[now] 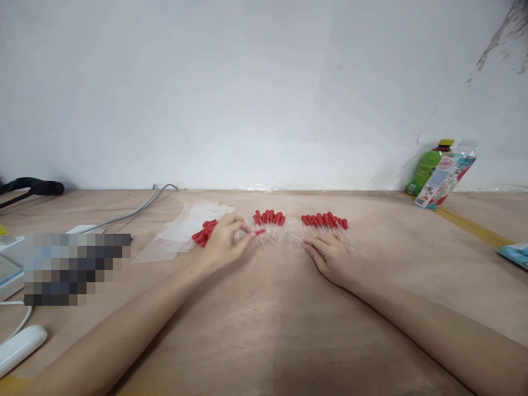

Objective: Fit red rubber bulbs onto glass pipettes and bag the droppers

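Several clear droppers with red rubber bulbs lie in three groups on the wooden table (264, 330): a pile at the left (205, 231), a fanned row in the middle (270, 220) and a row at the right (325, 221). My left hand (225, 242) pinches one dropper (258, 232) beside the middle row. My right hand (328, 253) rests on the table below the right row, fingertips closed on a thin clear tube (297, 239).
Clear plastic bags (181, 234) lie left of the droppers. A grey cable (132, 214), white devices (20, 346) and a blurred patch sit at the left. Two bottles (441, 173) lean on the white wall at the right. A yellow tape line (474, 228) crosses the table.
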A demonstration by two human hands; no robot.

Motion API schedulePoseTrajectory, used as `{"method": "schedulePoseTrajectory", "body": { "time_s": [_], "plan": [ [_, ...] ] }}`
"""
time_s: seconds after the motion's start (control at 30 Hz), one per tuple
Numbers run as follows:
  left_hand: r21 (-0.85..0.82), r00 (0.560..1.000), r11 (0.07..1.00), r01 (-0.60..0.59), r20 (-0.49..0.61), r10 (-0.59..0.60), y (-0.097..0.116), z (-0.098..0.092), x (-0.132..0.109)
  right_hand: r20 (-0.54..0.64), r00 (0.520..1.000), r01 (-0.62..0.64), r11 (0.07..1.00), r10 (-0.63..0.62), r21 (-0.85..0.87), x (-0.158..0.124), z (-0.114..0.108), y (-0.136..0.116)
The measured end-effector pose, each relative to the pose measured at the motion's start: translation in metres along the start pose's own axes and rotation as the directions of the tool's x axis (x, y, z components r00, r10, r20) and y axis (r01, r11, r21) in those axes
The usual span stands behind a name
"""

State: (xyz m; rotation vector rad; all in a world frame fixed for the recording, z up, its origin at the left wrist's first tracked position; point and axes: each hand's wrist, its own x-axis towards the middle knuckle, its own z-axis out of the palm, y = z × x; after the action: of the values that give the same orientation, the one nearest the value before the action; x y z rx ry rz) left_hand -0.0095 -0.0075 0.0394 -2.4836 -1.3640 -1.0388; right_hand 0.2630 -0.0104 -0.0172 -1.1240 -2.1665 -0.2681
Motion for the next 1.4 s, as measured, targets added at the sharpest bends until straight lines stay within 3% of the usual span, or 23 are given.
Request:
{"method": "schedulePoseTrajectory", "body": {
  "time_s": [0.07,0.23,0.5,0.8,1.0,1.4],
  "plan": [
    [-0.120,0.992,0.991,-0.057,0.101,0.069,0.018,0.010,-0.010,-0.002,1.000,0.021,0.999,-0.021,0.028,0.000,-0.001,0.000],
    [-0.200,0.979,0.980,0.024,0.203,0.018,0.037,0.024,-0.026,-0.002,0.998,0.060,0.994,-0.060,0.087,-0.001,-0.002,-0.002],
    [-0.302,0.968,0.953,-0.001,0.238,0.077,0.040,0.034,-0.023,-0.015,0.990,0.138,0.983,-0.137,0.121,-0.001,-0.002,-0.013],
    [-0.363,0.976,0.927,0.096,0.218,-0.016,0.044,0.032,-0.022,-0.047,0.987,0.158,0.964,-0.152,0.213,-0.002,-0.006,-0.024],
    [-0.432,0.959,0.886,0.167,0.281,-0.044,0.043,0.036,-0.024,-0.008,0.978,0.204,0.954,-0.207,0.219,-0.001,-0.008,-0.023],
    [-0.423,0.953,0.901,0.098,0.301,0.037,0.041,0.037,-0.028,0.121,0.966,0.189,0.946,-0.227,0.265,0.004,-0.007,-0.017]
  ]
}}
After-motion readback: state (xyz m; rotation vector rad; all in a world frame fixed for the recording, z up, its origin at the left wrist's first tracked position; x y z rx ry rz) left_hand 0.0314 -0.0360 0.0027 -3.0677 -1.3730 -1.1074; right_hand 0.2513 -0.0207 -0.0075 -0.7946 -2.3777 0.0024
